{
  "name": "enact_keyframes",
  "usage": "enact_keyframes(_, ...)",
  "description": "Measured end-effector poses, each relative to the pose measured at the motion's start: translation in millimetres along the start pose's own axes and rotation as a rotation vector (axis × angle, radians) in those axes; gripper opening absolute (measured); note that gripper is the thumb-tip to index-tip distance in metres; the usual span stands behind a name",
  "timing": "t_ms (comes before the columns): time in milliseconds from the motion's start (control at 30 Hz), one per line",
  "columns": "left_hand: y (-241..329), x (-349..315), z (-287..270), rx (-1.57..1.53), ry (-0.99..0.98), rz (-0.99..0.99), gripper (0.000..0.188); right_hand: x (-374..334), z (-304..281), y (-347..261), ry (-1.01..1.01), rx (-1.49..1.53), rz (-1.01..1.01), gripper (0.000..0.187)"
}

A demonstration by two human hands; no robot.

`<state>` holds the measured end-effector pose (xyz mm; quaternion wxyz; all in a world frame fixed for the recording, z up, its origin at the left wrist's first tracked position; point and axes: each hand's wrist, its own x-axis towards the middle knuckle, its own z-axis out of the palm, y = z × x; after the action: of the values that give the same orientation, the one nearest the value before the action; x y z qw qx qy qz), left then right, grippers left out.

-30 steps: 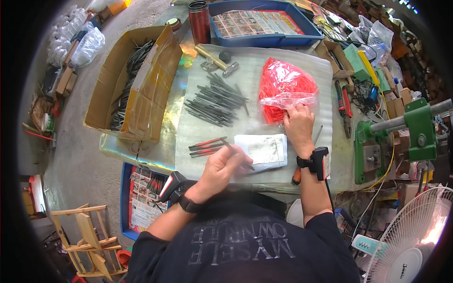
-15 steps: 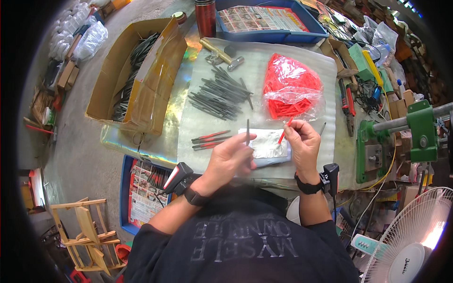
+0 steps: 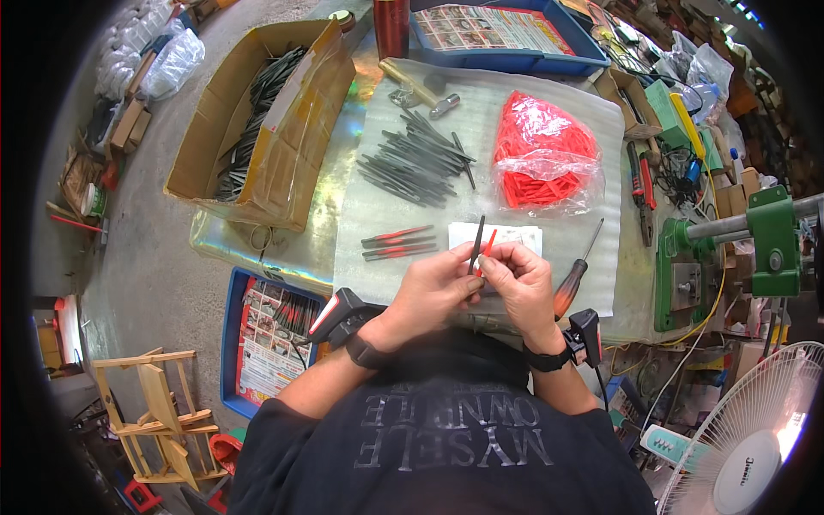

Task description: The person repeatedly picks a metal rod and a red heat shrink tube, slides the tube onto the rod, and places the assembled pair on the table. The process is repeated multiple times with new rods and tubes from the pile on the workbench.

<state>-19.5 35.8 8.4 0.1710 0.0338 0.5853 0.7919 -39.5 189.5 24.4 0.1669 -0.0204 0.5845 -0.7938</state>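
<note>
Hands meet over the near edge of the desk (image 3: 343, 215). I see my left hand (image 3: 433, 287) pinching a dark file (image 3: 476, 243) upright, and my right hand (image 3: 522, 283) gripping a red sleeve (image 3: 487, 245) just beside that file, fingertips touching. Farthest left, an open carton (image 3: 257, 120) holds dark rods. A blue tray (image 3: 506, 39) sits at the far edge. A clear bag of red sleeves (image 3: 542, 154) lies on the foam mat (image 3: 549, 112), right of a pile of bare files (image 3: 416, 159). Three red-tipped files (image 3: 399, 243) lie left of my hands, a screwdriver (image 3: 573, 279) to the right.
</note>
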Motion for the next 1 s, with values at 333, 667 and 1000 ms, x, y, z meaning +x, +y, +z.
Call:
enact_keyframes(333,-2,-4,1,-0.106,-0.063,-0.044,0.051,-9,0,-5,-0.052,-0.132,0.012,0.013)
enact_keyframes(667,-7,-5,3,-0.184,-0.072,-0.041,0.051,-14,0,-2,-0.012,-0.21,-0.025,0.013)
enact_keyframes(1000,-9,-5,4,-0.094,-0.07,-0.031,0.049,-14,-2,5,0.042,-0.331,-0.112,0.015)
